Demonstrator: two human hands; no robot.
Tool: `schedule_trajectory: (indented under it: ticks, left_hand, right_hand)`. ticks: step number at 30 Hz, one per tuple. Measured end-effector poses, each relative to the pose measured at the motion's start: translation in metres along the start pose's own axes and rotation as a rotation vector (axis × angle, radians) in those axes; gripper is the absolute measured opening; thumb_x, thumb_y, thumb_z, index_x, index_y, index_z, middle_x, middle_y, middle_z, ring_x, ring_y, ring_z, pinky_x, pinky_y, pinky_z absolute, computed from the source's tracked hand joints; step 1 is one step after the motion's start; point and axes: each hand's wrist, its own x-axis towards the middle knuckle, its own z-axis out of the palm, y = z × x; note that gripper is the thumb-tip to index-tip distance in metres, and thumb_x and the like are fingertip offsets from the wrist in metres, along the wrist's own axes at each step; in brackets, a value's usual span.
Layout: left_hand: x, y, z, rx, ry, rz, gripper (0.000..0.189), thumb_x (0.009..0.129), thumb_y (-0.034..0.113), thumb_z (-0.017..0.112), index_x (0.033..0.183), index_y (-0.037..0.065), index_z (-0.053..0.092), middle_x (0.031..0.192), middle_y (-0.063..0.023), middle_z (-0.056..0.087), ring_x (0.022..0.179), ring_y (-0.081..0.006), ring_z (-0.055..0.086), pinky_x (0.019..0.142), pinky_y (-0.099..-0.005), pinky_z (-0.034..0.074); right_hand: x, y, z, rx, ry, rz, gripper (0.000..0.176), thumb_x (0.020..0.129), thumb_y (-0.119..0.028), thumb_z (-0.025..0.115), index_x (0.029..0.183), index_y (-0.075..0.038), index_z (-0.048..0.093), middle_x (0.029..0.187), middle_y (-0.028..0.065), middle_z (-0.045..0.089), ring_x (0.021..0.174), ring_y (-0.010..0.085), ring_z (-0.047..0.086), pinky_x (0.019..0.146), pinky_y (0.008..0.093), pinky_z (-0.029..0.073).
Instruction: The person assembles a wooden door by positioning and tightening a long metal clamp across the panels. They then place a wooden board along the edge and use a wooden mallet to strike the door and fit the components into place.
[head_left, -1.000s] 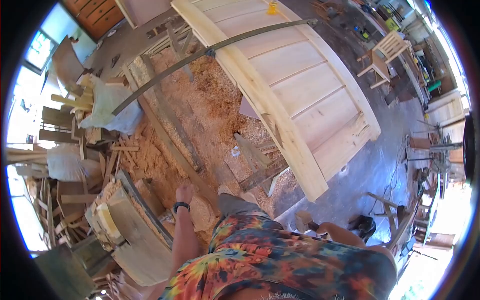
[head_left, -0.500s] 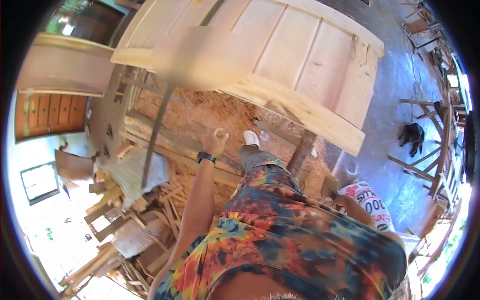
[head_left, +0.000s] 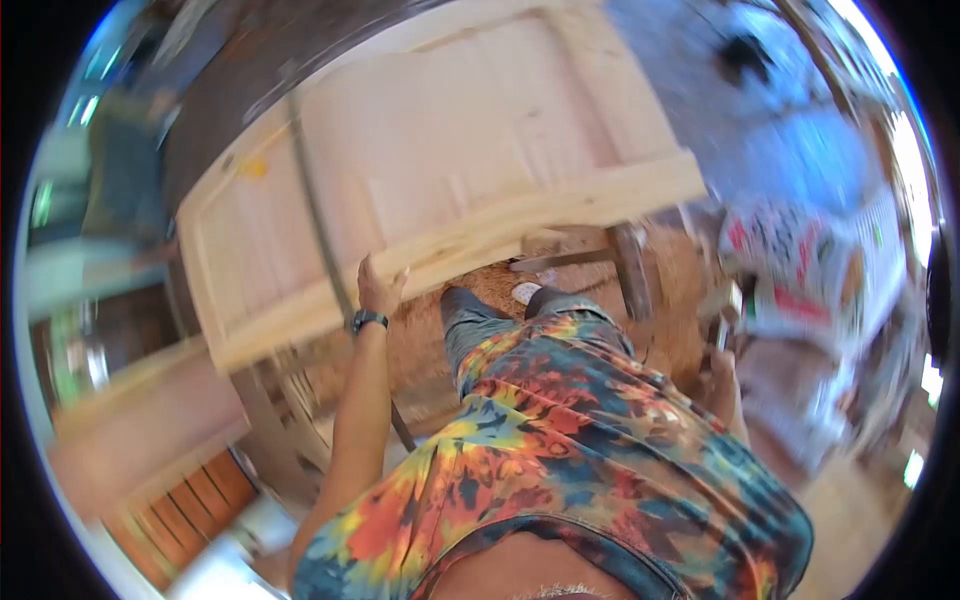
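A pale wooden panel [head_left: 450, 130] with a frame and grooved boards lies raised on a support. My left hand [head_left: 380, 290], with a dark watch at the wrist, is at the panel's near edge, fingers up and thumb apart. Close beside it, a long dark bar [head_left: 318, 215] crosses the panel and runs down past the edge. On the right, my right hand [head_left: 722, 378] is closed around the lower end of a hammer [head_left: 722, 305], its blocky head up and blurred by motion. A small yellow spot [head_left: 257, 168] shows on the panel's far left.
Wood shavings cover the floor beneath the panel, around a wooden support leg [head_left: 630, 270]. White printed sacks [head_left: 785, 245] stand at the right. Another wooden board [head_left: 150, 425] lies at the left, near an orange-brown slatted piece [head_left: 190, 515]. A dark shape [head_left: 745, 58] is on the floor farther back.
The view has swung left and my body is closer to the panel. My left hand has moved up to the panel's edge. My right hand has come into clearer view with the hammer raised.
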Motion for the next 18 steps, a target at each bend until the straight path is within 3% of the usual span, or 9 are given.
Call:
schedule_trajectory:
  ticks: [1,3,5,7,9,11,12,17,18]
  left_hand:
    - [0.020,0.012,0.008,-0.012,-0.073,0.095,0.090,0.077,0.047,0.075,0.145,0.003,0.035,0.148,-0.0260,0.037,0.136,-0.0400,0.037,0.110,-0.0456,0.035]
    - [0.030,0.027,0.022,0.232,-0.298,0.084,0.111,0.071,0.057,0.077,0.152,0.006,0.021,0.157,-0.0255,0.016,0.143,-0.0448,0.018,0.115,-0.0544,0.022]
    - [0.042,0.019,0.051,0.288,-0.371,0.103,0.114,0.070,0.060,0.076,0.152,0.006,0.019,0.158,-0.0248,0.014,0.144,-0.0454,0.016,0.115,-0.0575,0.020]
    - [0.048,0.017,0.058,0.370,-0.417,0.098,0.116,0.069,0.063,0.075,0.153,0.007,0.018,0.158,-0.0242,0.012,0.144,-0.0461,0.014,0.114,-0.0607,0.019]
    - [0.044,0.022,0.048,0.331,-0.438,0.034,0.116,0.069,0.063,0.075,0.153,0.007,0.018,0.158,-0.0237,0.013,0.145,-0.0453,0.014,0.114,-0.0614,0.016]
    - [0.044,0.024,0.038,0.339,-0.475,0.056,0.115,0.069,0.063,0.075,0.152,0.006,0.019,0.158,-0.0244,0.013,0.145,-0.0453,0.013,0.114,-0.0610,0.016]
    - [0.050,0.026,0.037,0.322,-0.504,0.043,0.114,0.069,0.063,0.074,0.152,0.004,0.021,0.158,-0.0250,0.013,0.145,-0.0453,0.013,0.114,-0.0606,0.015]
    - [0.088,0.030,0.056,0.256,-0.399,0.416,0.105,0.077,0.060,0.068,0.149,-0.002,0.024,0.155,-0.0287,0.018,0.144,-0.0441,0.015,0.116,-0.0565,0.016]
    - [0.100,0.043,0.067,0.228,-0.396,0.475,0.103,0.078,0.060,0.066,0.148,-0.003,0.024,0.155,-0.0285,0.018,0.145,-0.0436,0.015,0.116,-0.0554,0.015]
  right_hand:
    - [-0.017,0.011,0.001,-0.020,0.088,0.031,0.018,0.080,-0.021,0.073,0.071,-0.007,0.065,0.063,0.0032,0.061,0.051,0.0167,0.059,0.046,0.0308,0.045]
    - [-0.079,0.009,0.022,0.206,0.211,0.097,0.023,0.083,-0.020,0.072,0.068,-0.009,0.059,0.058,0.0020,0.055,0.044,0.0143,0.051,0.039,0.0297,0.036]
    - [-0.108,0.008,0.033,0.407,0.276,0.178,0.027,0.085,-0.018,0.071,0.065,-0.010,0.055,0.055,0.0005,0.051,0.039,0.0129,0.044,0.036,0.0289,0.030]
    - [-0.142,0.015,0.054,0.618,0.169,0.219,0.027,0.086,-0.019,0.072,0.070,-0.007,0.055,0.055,0.0023,0.051,0.038,0.0131,0.043,0.036,0.0282,0.028]
    - [-0.179,0.027,0.114,0.715,0.340,0.198,0.024,0.085,-0.018,0.073,0.077,-0.004,0.056,0.060,0.0037,0.055,0.043,0.0139,0.049,0.039,0.0283,0.036]
    - [-0.219,0.045,0.180,0.696,0.531,-0.206,0.022,0.084,-0.019,0.074,0.088,-0.004,0.058,0.072,0.0059,0.061,0.057,0.0185,0.062,0.050,0.0314,0.051]
    - [-0.221,0.070,0.200,0.705,0.490,-0.251,0.019,0.085,-0.018,0.072,0.092,-0.006,0.058,0.077,0.0056,0.062,0.061,0.0195,0.064,0.053,0.0325,0.053]
    - [-0.289,0.052,0.285,1.020,0.328,0.013,0.022,0.085,-0.016,0.070,0.097,-0.005,0.056,0.078,0.0069,0.061,0.062,0.0210,0.063,0.056,0.0360,0.055]
    - [-0.287,0.059,0.295,1.212,0.195,0.123,0.020,0.086,-0.017,0.068,0.096,-0.005,0.055,0.078,0.0075,0.061,0.062,0.0219,0.063,0.056,0.0367,0.055]
